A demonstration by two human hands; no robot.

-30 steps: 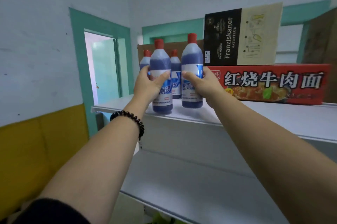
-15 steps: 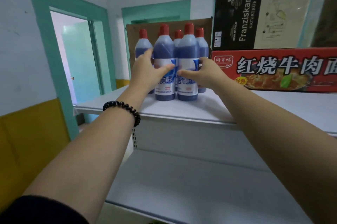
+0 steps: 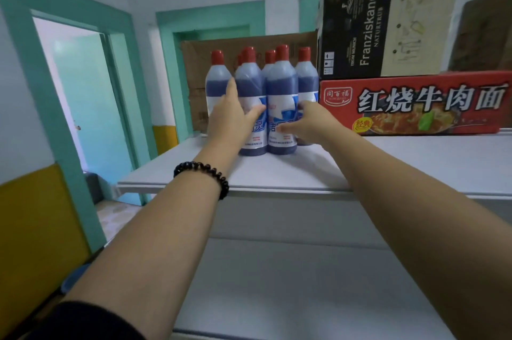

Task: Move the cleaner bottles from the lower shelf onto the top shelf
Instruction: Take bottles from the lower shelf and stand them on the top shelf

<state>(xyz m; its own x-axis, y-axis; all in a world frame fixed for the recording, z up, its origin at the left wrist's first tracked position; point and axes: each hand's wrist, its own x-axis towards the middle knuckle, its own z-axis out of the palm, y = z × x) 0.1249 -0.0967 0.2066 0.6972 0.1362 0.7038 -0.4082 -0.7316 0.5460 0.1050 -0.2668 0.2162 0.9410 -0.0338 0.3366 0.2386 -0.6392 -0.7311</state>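
Several blue cleaner bottles with red caps and white labels stand grouped on the white top shelf (image 3: 388, 162). My left hand (image 3: 230, 118) wraps the left front bottle (image 3: 249, 79), fingers loosely spread along its side. The right front bottle (image 3: 282, 85) has my right hand (image 3: 313, 123) around it, thumb across the label. Both front bottles rest upright on the shelf, touching each other. Behind them stand other bottles, one at the left (image 3: 217, 76) and one at the right (image 3: 306, 76). The lower shelf (image 3: 304, 284) shows no bottles.
A red noodle carton (image 3: 415, 101) lies on the top shelf right of the bottles, with a black and tan beer carton (image 3: 357, 24) on it. Brown cardboard (image 3: 199, 62) stands behind the bottles. A teal-framed doorway (image 3: 83, 90) opens at the left.
Both hands have pushed their two bottles further back on the top shelf, up against the other bottles. The view has moved closer to the shelf.
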